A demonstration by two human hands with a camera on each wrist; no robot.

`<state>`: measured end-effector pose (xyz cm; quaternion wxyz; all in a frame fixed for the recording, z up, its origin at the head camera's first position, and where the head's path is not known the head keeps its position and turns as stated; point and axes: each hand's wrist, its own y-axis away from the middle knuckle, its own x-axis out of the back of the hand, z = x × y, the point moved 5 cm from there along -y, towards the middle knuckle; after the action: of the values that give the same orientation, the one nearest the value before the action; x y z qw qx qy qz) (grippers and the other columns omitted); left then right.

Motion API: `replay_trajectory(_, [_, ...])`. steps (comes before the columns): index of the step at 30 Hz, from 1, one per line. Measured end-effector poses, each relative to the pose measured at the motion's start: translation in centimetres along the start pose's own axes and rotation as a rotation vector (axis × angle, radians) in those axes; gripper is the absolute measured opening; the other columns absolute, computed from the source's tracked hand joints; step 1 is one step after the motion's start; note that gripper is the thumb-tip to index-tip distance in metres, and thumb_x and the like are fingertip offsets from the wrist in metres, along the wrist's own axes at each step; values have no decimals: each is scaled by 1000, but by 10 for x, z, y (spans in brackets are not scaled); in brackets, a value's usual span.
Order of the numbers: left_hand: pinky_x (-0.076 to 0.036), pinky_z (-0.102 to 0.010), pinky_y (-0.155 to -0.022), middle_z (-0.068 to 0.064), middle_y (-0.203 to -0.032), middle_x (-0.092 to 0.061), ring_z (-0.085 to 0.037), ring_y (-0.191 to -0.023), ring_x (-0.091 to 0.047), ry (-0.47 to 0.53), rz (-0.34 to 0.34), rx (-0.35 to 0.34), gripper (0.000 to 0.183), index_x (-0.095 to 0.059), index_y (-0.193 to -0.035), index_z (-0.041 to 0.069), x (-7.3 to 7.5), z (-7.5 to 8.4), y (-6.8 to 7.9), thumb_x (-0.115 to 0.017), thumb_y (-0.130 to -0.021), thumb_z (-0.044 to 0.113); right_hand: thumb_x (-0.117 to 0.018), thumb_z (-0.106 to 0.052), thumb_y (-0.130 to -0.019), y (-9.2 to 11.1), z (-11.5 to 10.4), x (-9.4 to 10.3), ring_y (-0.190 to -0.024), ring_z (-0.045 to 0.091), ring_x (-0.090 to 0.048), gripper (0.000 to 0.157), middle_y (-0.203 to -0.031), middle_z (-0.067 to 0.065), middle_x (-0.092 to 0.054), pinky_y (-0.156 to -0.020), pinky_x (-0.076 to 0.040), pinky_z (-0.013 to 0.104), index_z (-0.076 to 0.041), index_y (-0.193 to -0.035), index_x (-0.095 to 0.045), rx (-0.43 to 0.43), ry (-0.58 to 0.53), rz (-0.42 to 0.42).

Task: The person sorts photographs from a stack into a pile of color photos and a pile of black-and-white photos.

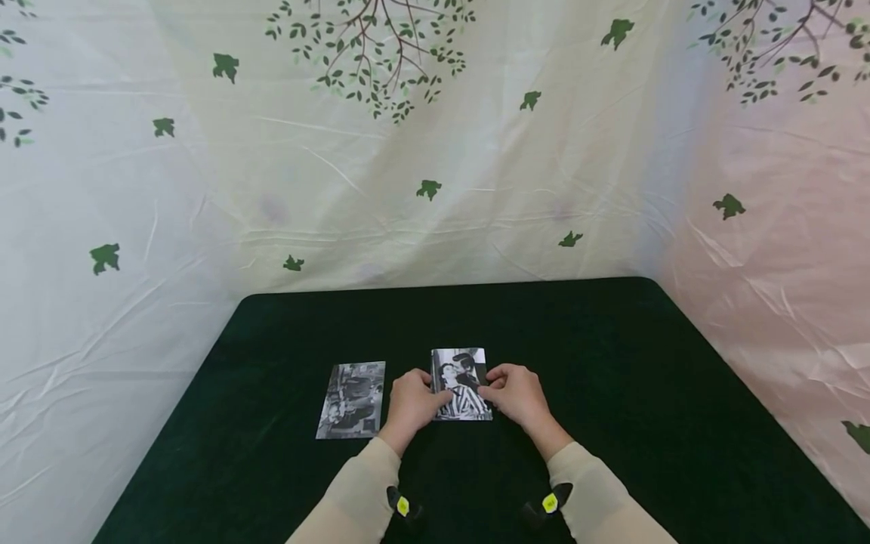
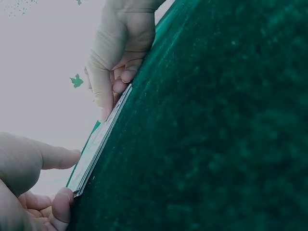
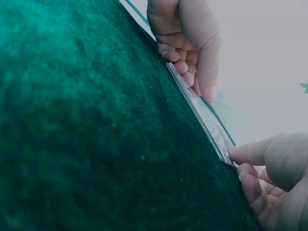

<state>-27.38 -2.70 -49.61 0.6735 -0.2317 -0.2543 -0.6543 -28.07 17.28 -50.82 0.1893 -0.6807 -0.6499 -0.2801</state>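
Observation:
A small stack of black-and-white photo prints (image 1: 462, 378) lies on the dark green cloth between both hands. Its top picture shows figures and a striped garment. My left hand (image 1: 413, 400) holds the stack by its left side, thumb over the top print and fingers along the edge. On the opposite side my right hand (image 1: 519, 394) pinches it the same way. Several layered edges of the stack (image 2: 103, 137) show in the left wrist view, close against the cloth. In the right wrist view the near edge of the stack (image 3: 197, 115) runs between the two hands.
Left of the left hand, another black-and-white photo print (image 1: 350, 400) lies flat, face up. The green-covered table (image 1: 578, 332) has rounded far corners. Pale curtains (image 1: 476, 151) with leaf prints hang behind it and at both sides.

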Motion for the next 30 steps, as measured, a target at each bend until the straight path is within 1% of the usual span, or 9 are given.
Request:
replay_trajectory(3, [-47,-30,-59,-4,-77,-58,-16,-67,-56,2,-1,0,41,-62,-99,-1,-1,-1,0,-82,-76,26,-77,-23,-82,0,0,0,-68,15,-58,25,-81,2,-62,-61,-49,29,-10,-101,-66,6,7,-2])
replay_trajectory(7, [-48,-31,-61,-4,-79,-59,-16,-69,-56,-26,2,1,42,-62,-101,0,-4,-3,-1,-82,-76,26,-77,-23,-82,0,1,-1,-68,15,-58,24,-81,2,-62,-61,-49,29,-11,-100,-66,11,17,3])
replay_trajectory(13, [-49,-32,-64,-6,-82,-61,-17,-73,-57,-46,6,-3,42,-61,-104,0,-5,-2,-1,-82,-77,24,-77,-24,-82,-1,0,-1,-68,16,-57,24,-81,2,-61,-60,-48,29,-11,-99,-65,20,29,14])
replay_trajectory(17, [-50,-33,-64,-6,-83,-61,-17,-73,-57,-39,2,-6,41,-61,-105,-2,-4,0,-1,-81,-77,22,-77,-24,-83,-1,0,-1,-68,16,-56,24,-80,2,-60,-60,-47,30,-11,-100,-65,30,39,16])
replay_trajectory(25, [-50,-32,-64,-6,-82,-61,-17,-72,-57,-22,0,19,39,-61,-105,-1,-2,-1,0,-81,-78,20,-78,-26,-81,-2,0,-3,-69,16,-55,26,-80,2,-59,-60,-46,29,-12,-99,-66,31,67,30])
replay_trajectory(30, [-50,-33,-63,-6,-82,-61,-17,-72,-57,24,15,42,39,-62,-104,0,0,-4,-1,-82,-76,18,-78,-27,-81,-1,-1,-4,-68,17,-54,27,-79,2,-59,-59,-46,30,-12,-99,-66,20,81,32])
